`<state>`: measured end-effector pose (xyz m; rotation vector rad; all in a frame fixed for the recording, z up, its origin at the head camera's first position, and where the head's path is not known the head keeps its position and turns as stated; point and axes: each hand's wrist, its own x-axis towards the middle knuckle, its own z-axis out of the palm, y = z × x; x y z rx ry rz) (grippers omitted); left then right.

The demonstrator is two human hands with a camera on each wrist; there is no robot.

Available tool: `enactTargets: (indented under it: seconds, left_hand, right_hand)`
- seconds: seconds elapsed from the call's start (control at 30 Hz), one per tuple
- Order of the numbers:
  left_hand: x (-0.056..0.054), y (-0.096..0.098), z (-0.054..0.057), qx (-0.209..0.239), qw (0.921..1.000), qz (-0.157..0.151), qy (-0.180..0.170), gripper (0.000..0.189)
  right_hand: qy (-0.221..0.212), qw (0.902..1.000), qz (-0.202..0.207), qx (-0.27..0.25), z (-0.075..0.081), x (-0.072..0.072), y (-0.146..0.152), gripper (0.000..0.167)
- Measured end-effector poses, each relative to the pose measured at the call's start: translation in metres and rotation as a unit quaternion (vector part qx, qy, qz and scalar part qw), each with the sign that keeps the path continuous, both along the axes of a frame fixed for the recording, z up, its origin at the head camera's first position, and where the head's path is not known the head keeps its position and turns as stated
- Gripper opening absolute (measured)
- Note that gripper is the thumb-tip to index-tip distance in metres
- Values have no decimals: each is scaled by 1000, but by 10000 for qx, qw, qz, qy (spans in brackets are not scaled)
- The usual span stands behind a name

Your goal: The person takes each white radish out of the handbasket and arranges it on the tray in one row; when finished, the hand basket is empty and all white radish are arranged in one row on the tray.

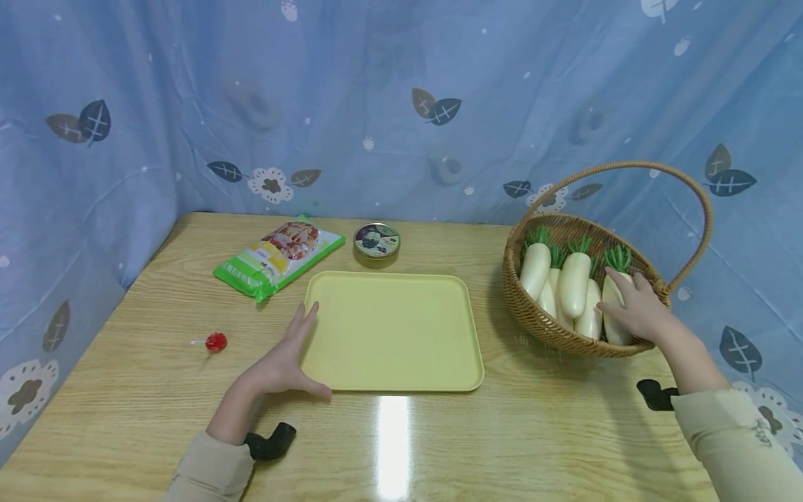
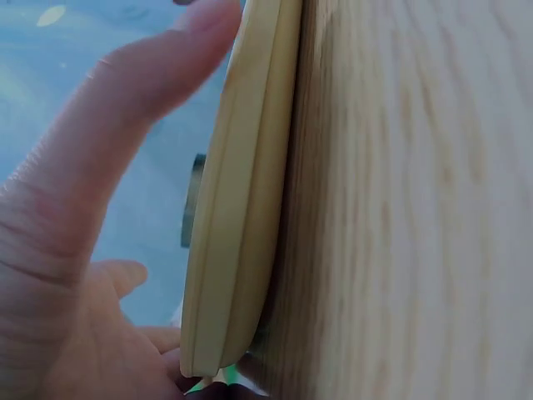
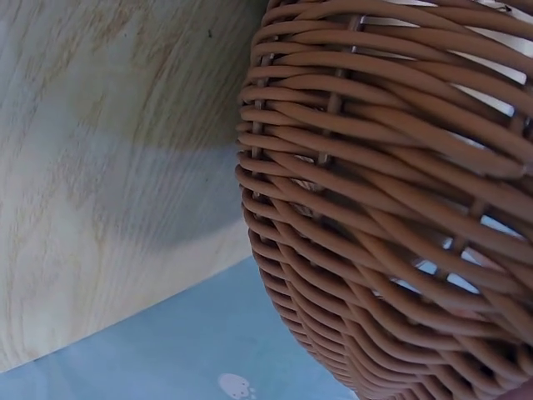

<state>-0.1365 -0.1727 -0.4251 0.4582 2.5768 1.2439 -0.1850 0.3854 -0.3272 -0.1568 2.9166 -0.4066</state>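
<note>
My left hand (image 1: 285, 359) is at the near left corner of a pale yellow tray (image 1: 395, 331), fingers spread. Its fingertips overlap the tray's left edge and the thumb reaches the near edge; in the left wrist view the thumb (image 2: 117, 108) lies along the tray's side (image 2: 229, 200). My right hand (image 1: 636, 310) reaches over the right side of a wicker basket (image 1: 533, 314) and lies spread over the rightmost white radish (image 1: 616, 333), thumb at its left side. The right wrist view shows the basket's woven wall (image 3: 375, 183), with the hand mostly hidden.
More green-topped white radishes (image 1: 574, 286) lean in the basket under its tall arched handle (image 1: 652, 166). Behind the tray stand a round tin (image 1: 376, 244) and a green-edged food packet (image 1: 282, 258). A red lollipop (image 1: 216, 341) lies left of the left hand. Blue curtain surrounds the wooden table.
</note>
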Motion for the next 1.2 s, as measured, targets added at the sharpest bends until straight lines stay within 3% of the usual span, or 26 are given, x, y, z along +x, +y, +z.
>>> enactTargets:
  seconds: [0.4,0.67,1.2]
  left_hand:
    - [1,4,3,-212,9996,176,49,141]
    - [1,8,4,-331,9992,211,100,141]
    - [-4,9,6,-458,9988,172,50,147]
  right_hand:
    - [-141,9999,-24,-38,3,-5,3,91]
    - [-320,9995,-6,14,9,-5,4,91]
    - [481,9981,-257,-281,9,-2,2,87]
